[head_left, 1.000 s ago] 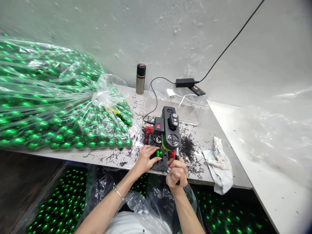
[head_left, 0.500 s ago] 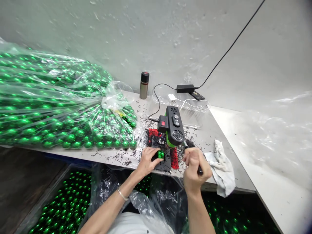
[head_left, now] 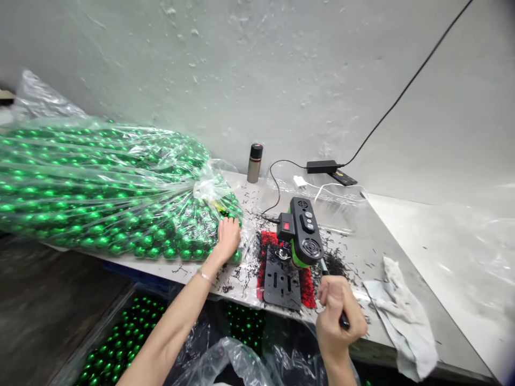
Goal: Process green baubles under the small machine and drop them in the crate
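My right hand [head_left: 338, 310] is wrapped around the black-gripped lever handle [head_left: 344, 320] of a small bench press machine [head_left: 304, 231] with a black and green head. Below that head, the slotted black base plate [head_left: 282, 277] shows no ball on it. My left hand [head_left: 229, 236] lies at the mouth of a clear plastic bag [head_left: 208, 185] full of shiny green balls [head_left: 156, 234]. Its fingers are curled down among the balls there, and the fingertips are hidden, so what they hold cannot be made out.
A red mat [head_left: 308, 289] lies beneath the base plate, with black scraps [head_left: 336, 262] around it. A bottle [head_left: 255, 163], a power adapter [head_left: 322, 166] and a white cloth [head_left: 404, 316] are on the table. More green balls [head_left: 120, 332] fill a bin below.
My left hand has left the green ball at the base plate and moved left to the bag's mouth. That ball no longer shows on the plate. My right hand stays on the lever.
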`<state>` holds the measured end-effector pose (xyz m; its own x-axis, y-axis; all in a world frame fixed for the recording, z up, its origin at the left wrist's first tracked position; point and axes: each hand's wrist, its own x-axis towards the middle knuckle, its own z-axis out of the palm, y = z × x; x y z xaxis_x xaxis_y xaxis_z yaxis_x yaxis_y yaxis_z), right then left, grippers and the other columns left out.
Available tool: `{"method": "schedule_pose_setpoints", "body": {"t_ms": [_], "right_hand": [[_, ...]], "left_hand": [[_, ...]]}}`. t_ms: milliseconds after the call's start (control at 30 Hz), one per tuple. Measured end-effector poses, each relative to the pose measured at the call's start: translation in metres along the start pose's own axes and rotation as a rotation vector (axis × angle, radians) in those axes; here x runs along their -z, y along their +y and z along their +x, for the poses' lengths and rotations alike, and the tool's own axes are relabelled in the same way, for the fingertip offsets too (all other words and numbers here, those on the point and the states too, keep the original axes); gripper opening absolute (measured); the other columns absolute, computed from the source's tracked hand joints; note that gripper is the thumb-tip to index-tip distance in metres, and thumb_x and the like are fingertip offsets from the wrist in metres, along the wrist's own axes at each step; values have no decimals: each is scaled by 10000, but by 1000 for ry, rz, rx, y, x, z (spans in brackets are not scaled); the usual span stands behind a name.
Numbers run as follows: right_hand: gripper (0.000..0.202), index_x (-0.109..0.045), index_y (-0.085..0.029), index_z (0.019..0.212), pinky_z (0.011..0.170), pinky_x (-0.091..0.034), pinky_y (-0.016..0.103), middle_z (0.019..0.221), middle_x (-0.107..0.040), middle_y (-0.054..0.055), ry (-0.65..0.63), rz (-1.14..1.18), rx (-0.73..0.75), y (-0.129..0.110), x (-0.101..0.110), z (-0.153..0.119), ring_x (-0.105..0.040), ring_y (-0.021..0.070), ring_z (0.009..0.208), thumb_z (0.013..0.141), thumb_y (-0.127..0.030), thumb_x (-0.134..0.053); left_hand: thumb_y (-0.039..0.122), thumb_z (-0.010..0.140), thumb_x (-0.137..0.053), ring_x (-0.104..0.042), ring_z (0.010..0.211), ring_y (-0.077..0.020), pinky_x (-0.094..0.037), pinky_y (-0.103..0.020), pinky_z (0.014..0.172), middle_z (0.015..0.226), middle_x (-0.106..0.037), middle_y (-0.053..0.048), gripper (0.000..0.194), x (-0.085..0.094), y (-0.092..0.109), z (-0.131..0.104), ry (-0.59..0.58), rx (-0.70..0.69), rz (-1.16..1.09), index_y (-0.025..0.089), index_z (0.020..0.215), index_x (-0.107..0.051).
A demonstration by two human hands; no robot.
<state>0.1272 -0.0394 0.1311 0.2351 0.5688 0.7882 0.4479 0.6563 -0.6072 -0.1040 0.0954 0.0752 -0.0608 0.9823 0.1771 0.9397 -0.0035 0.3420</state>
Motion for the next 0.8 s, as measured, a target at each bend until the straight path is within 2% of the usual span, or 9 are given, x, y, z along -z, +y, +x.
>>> {"method": "schedule_pose_setpoints", "body": {"t_ms": [100,167,233,333,400,500,567,700,800], "right_hand": [[329,-445,-194,635,548,-355,268,612,-477,-23,0,-3,24,0,0,0,-490,107,587,942,-78,-476],[323,-453,-193,641,546,-356,266,612,-476,-23,-4,-11,38,0,0,-1,-493,107,588,939,-71,-473],[315,-457,-195,649,547,-361,270,619,-482,-20,-16,-13,50,0,1,-1,-494,112,590,939,-72,-466],[311,-448,-199,654,557,-371,277,629,-489,-16,-33,-14,53,1,1,-3,-502,119,597,941,-80,-458],[316,-440,-201,650,561,-370,277,634,-488,-16,-31,-15,47,0,1,-2,-503,117,599,944,-87,-454],[330,-439,-200,641,562,-365,270,624,-477,-23,-10,-9,36,-3,0,3,-498,109,596,954,-94,-448],[339,-444,-200,638,559,-361,266,611,-472,-29,-10,-17,7,-6,0,10,-491,103,586,965,-109,-442],[359,-435,-203,629,558,-363,266,601,-469,-34,-27,-46,-43,-12,1,24,-471,93,560,984,-148,-437],[359,-438,-202,630,567,-374,265,610,-475,-33,-31,-52,-31,-13,1,28,-483,92,568,985,-147,-439]], "left_hand": [[76,834,-613,-596,1088,-356,-408,-491,980,1029,-702,-213,145,1,0,31,-57,0,-41,105,953,-691],[81,821,-635,-622,1062,-349,-419,-483,979,1032,-709,-201,148,1,0,36,-88,-4,-100,111,954,-694],[125,853,-630,-644,1047,-329,-447,-454,960,1095,-703,-196,209,4,-1,33,-103,-4,-177,104,1053,-686],[269,934,-590,-687,981,-258,-514,-369,877,1186,-687,-158,344,11,-5,13,-123,12,-369,125,1245,-621],[333,918,-627,-708,875,-202,-543,-310,788,1126,-702,-111,378,13,-6,-10,-177,99,-746,147,1247,-614],[325,771,-799,-690,719,-141,-541,-245,664,923,-699,-36,412,6,3,-49,-297,315,-1413,156,1118,-654],[295,696,-866,-663,642,-111,-522,-213,596,822,-678,-3,454,-3,17,-72,-371,429,-1608,159,1081,-668],[289,691,-872,-626,587,-87,-457,-175,521,754,-686,-1,463,-25,51,-94,-436,540,-1595,142,1090,-688],[316,718,-831,-590,585,-90,-429,-188,520,783,-714,-15,426,-42,66,-95,-416,401,-1421,132,1080,-701]]}}
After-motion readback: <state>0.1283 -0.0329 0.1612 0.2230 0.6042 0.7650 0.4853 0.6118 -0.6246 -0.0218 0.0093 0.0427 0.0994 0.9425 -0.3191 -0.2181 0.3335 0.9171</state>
